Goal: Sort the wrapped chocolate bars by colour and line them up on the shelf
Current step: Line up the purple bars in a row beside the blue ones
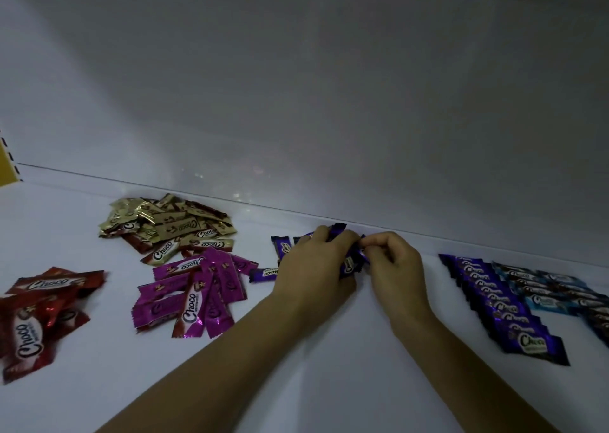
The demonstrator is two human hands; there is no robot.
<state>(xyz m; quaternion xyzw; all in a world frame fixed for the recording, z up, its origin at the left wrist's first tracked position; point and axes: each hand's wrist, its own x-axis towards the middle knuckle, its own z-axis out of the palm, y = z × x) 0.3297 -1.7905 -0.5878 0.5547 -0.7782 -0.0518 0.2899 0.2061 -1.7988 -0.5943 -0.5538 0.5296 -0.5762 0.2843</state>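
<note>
Glossy purple foil bars (350, 264) gripped by left hand (313, 268), right hand (395, 264) pinching 1 crimped wrapper end

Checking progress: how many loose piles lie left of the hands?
3: red pile far left, gold pile at the back, magenta pile beside the left hand. None looks hidden.

On shelf (329, 383): far-left pile (39, 314), middle pile (197, 292) right of it, rear pile (168, 226) behind; loose bars (283, 246) centre; inner row (501, 304), outer row (557, 287) right.

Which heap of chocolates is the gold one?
The gold heap at the back left by the wall, just behind the pink heap; no other heap is gold.
</note>
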